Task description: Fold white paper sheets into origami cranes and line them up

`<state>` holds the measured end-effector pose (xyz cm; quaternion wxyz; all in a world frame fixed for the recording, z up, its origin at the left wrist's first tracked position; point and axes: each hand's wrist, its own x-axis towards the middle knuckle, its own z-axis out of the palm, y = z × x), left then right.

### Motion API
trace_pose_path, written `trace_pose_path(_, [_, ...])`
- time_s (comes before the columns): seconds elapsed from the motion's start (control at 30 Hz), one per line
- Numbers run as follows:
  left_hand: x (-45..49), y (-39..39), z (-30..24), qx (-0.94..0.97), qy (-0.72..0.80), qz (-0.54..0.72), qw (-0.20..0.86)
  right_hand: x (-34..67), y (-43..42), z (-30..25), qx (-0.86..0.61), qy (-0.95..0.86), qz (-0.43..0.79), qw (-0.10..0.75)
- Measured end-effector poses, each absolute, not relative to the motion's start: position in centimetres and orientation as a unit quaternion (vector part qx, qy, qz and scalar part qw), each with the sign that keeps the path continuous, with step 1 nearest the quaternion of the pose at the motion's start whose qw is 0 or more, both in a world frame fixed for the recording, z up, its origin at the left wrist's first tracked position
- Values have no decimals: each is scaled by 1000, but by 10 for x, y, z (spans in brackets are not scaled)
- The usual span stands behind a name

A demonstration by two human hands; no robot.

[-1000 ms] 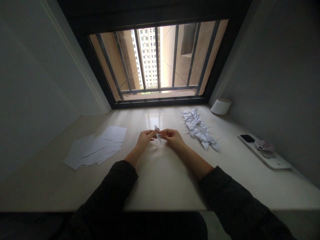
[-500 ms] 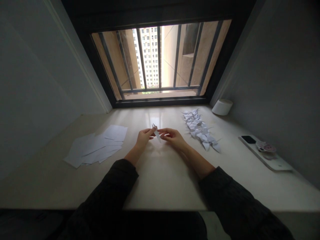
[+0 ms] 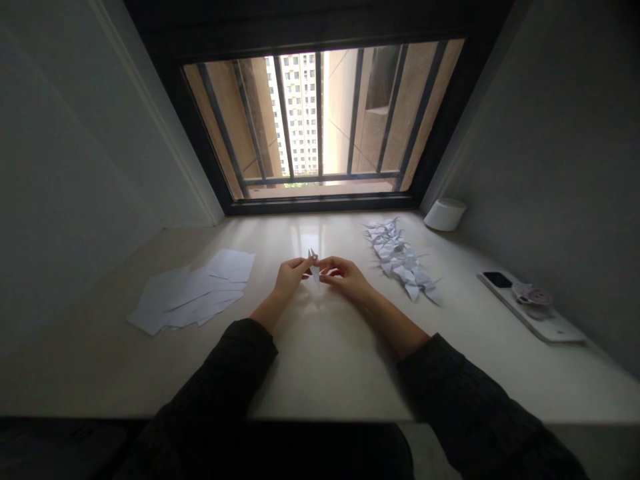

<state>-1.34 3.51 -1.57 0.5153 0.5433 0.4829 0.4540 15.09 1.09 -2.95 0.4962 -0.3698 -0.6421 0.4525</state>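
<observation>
A small piece of folded white paper (image 3: 315, 274), narrow with two thin points at its top, is held upright over the middle of the counter. My left hand (image 3: 293, 276) pinches it from the left, thumb and fingers closed near its upper part. From the other side my right hand (image 3: 346, 277) grips its right edge with bent fingers. The fingertips cover part of the paper. To the right lies a cluster of several folded white paper cranes (image 3: 397, 253). Loose white paper sheets (image 3: 200, 290) overlap in a spread on the left.
A white phone (image 3: 540, 313) with a round grip on its back lies at the right, by the wall. In the back right corner stands a white cylindrical object (image 3: 445, 215). A dark-framed window (image 3: 320, 205) with bars outside closes off the far edge of the pale counter (image 3: 330, 360).
The folded paper has turned from a slant to nearly upright and shifted slightly right. Both hands stay on it, with the left moved a little. Sheets, cranes and phone have not moved.
</observation>
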Motion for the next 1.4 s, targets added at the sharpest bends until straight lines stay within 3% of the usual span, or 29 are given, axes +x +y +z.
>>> trace_pose_path(0.2, [-12, 33, -15, 583, 468, 468, 471, 149, 13, -32, -396, -630, 437, 505])
trace_pose_path(0.87, [-11, 36, -23, 561, 448, 416, 558, 149, 5, -28, -421, -691, 222, 544])
trace_pose_path(1.4, [-10, 31, -18, 577, 452, 427, 529, 146, 5, -26, -418, -674, 274, 544])
